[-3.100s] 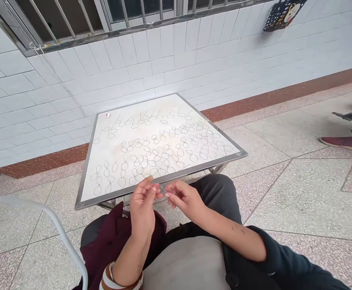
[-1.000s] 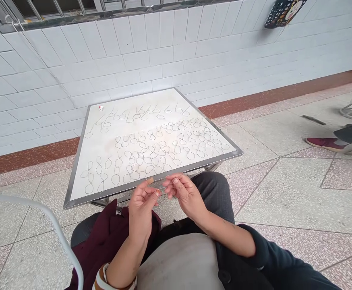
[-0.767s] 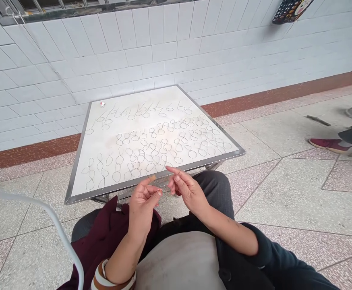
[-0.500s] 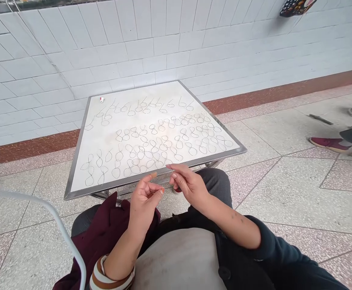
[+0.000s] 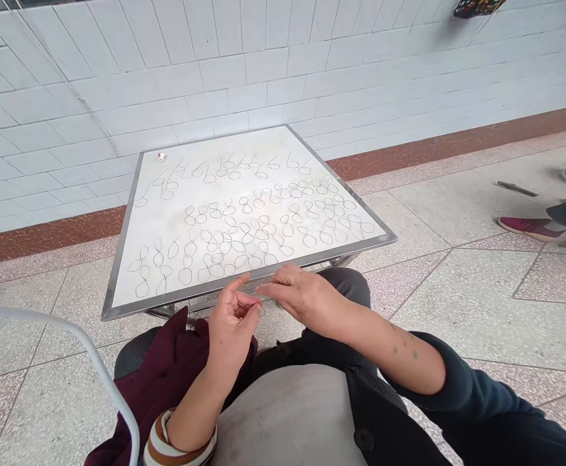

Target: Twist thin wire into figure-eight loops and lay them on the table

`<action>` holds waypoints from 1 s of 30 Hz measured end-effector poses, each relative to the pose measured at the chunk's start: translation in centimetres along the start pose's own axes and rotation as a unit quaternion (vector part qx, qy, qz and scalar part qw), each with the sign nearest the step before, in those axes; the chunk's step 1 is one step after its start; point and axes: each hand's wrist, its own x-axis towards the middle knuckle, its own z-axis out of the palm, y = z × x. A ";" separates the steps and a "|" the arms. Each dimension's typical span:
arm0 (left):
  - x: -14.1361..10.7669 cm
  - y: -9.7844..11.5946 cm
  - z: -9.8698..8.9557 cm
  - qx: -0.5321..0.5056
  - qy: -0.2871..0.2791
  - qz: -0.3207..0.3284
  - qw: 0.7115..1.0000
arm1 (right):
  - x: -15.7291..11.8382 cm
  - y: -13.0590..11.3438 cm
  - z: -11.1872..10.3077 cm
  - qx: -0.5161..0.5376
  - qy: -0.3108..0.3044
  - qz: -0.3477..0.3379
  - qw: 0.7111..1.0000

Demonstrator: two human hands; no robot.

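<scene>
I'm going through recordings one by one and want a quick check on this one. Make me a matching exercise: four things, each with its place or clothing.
1. left hand
2. right hand
3. thin dark loops
4. small red-and-white object

A. spread over the white tabletop
B. below a dark sleeve
C. near the tabletop's far left corner
D. below a striped cuff

Pairs: 1-D; 2-B; 3-A; 4-C

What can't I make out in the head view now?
In the head view:
Wire at the left hand: too thin to trace fully.
Right hand: its back hides whether it touches the wire.
Red-and-white item: too small to identify.
Dark bag: cut off by top edge.
</scene>
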 end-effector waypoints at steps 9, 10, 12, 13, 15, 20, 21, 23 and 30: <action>0.0 -0.3 0.0 0.037 -0.007 0.019 0.999 | 0.4 -0.9 -0.8 -0.067 -0.092 -0.014 0.993; 0.0 -0.4 0.0 0.039 -0.008 0.020 0.999 | 0.4 -1.1 -0.8 -0.076 -0.097 -0.017 0.992; 0.0 -0.5 0.0 0.038 -0.010 0.023 0.999 | 0.6 -1.4 -0.9 -0.090 -0.107 -0.021 0.990; 0.0 -0.5 0.0 0.038 -0.012 0.025 0.999 | 0.6 -1.6 -0.9 -0.098 -0.111 -0.020 0.989; 0.1 -0.6 0.0 0.035 -0.015 0.028 0.999 | 0.7 -1.9 -1.0 -0.109 -0.116 -0.011 0.987; 0.0 -0.3 -0.2 0.011 -0.010 0.019 1.000 | 0.7 -1.9 -0.7 -0.039 -0.050 0.017 0.998; 0.0 -0.3 -0.3 -0.001 -0.008 0.015 1.000 | 0.6 -1.7 -0.4 -0.002 -0.018 0.031 0.999; 0.0 -0.2 -0.4 -0.030 -0.011 0.007 0.999 | 0.5 -1.2 0.2 0.075 0.039 0.064 0.994; -0.1 -0.3 -0.2 -0.017 -0.009 0.018 1.000 | 0.8 -1.0 2.1 0.227 0.096 0.180 0.952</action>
